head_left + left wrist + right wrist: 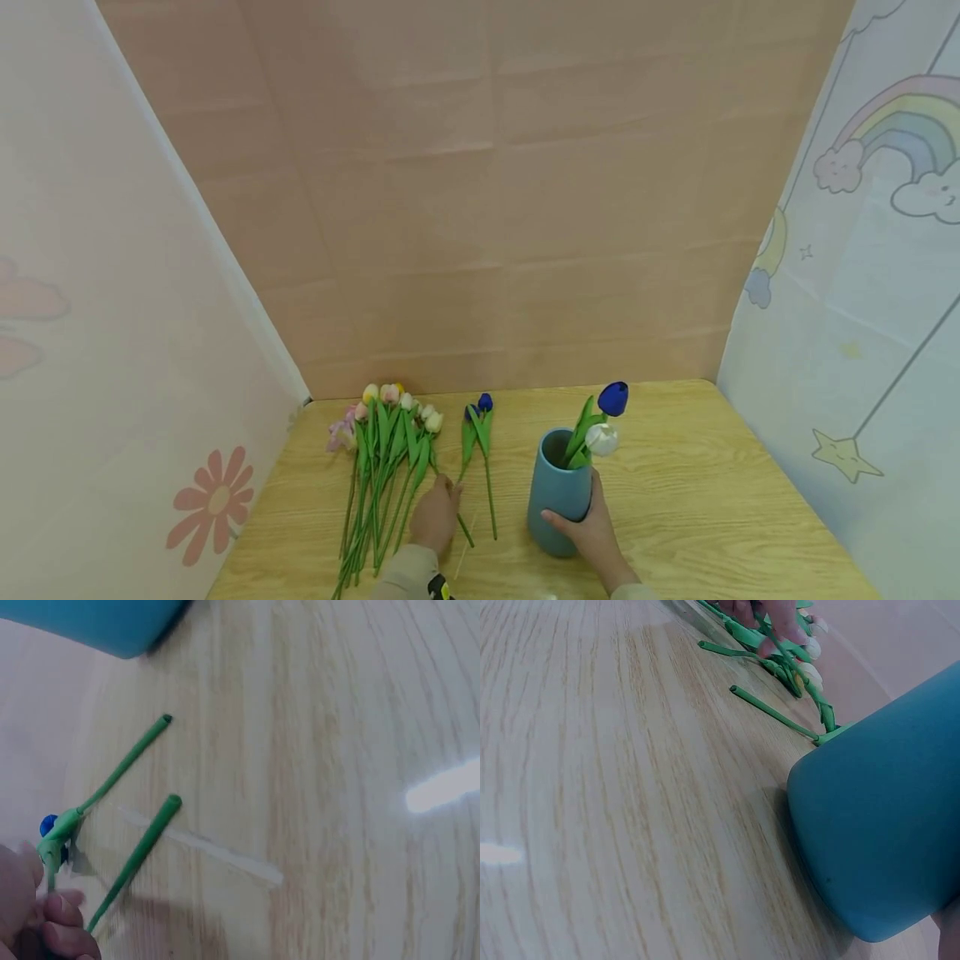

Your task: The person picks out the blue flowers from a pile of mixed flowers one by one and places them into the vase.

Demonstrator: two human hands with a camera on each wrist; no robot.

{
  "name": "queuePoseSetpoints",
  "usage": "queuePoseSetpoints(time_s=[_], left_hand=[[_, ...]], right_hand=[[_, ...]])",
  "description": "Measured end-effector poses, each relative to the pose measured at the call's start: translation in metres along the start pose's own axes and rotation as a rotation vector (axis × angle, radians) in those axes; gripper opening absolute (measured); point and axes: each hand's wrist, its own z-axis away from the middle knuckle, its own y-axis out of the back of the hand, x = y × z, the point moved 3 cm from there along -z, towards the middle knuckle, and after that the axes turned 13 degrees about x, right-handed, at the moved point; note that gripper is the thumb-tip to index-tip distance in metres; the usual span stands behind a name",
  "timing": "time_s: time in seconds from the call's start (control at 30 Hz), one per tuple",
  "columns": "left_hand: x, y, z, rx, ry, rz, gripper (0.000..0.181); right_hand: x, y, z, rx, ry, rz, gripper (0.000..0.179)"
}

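Observation:
My right hand [592, 533] grips the blue vase [551, 508] around its right side, with the thumb across the front. A blue tulip [613, 399] and a white tulip [602, 439] stand in the vase and lean right. Left of it, my left hand [437, 515] pinches the stem of a blue tulip [471, 412]; in the right wrist view its fingers [784, 619] close on that green stem. Beside this flower lies another blue tulip [486, 402], its stem pointing toward me. A further green stem [142, 851] passes beneath the left hand.
Several pink, white and yellow tulips [390, 396] lie in a bunch on the left of the wooden table [675, 517]. A brown backdrop [495, 208] rises behind. Printed side panels [862, 350] border the table.

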Motion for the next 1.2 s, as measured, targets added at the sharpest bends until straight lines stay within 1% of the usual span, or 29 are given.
queuePoseSetpoints(time_s=[0.1,0.17,0.23,0.4,0.43,0.53,0.63,0.7,0.77,0.9,0.97,1.1,1.2], left_hand=[[0.003,0.006,0.001,0.053,-0.058,-0.017,0.024],[0.004,0.008,0.001,0.051,-0.053,-0.017,0.021],[0.004,0.010,0.001,0.041,-0.030,0.012,0.019],[0.003,0.010,-0.001,0.010,0.071,0.121,0.012],[0.003,0.010,-0.001,0.008,0.087,0.134,0.015],[0.001,0.011,-0.003,0.010,0.112,0.137,0.030],[0.000,0.013,-0.005,0.004,0.107,0.133,0.041],[0.000,0.014,-0.006,-0.012,0.105,0.146,0.042],[0.001,0.015,-0.006,-0.014,0.087,0.148,0.040],[0.003,0.018,-0.004,0.024,0.059,0.165,0.023],[0.005,0.019,-0.002,0.051,0.049,0.172,0.018],[0.007,0.019,-0.002,0.109,0.023,0.146,0.026],[0.005,0.019,-0.004,0.105,0.053,0.144,0.031]], right_hand=[[0.001,0.000,0.000,0.001,0.001,0.003,0.092],[0.001,-0.001,-0.001,0.000,0.000,0.005,0.092],[0.001,-0.001,-0.001,0.001,-0.001,0.007,0.093],[0.002,-0.002,-0.001,-0.001,-0.005,0.010,0.094],[0.002,-0.002,-0.001,-0.002,-0.007,0.010,0.094],[0.002,-0.002,-0.001,-0.004,-0.015,0.010,0.095],[0.003,-0.002,-0.001,-0.002,-0.015,0.016,0.095],[0.002,-0.002,-0.001,0.000,-0.013,0.019,0.095],[0.002,-0.001,0.000,0.003,-0.010,0.020,0.095],[0.002,-0.001,-0.001,0.001,-0.009,0.016,0.095],[0.002,0.000,0.000,0.000,-0.011,0.014,0.095],[0.002,0.000,0.000,0.000,-0.011,0.015,0.095],[0.002,0.000,-0.001,0.002,-0.006,0.015,0.096]])
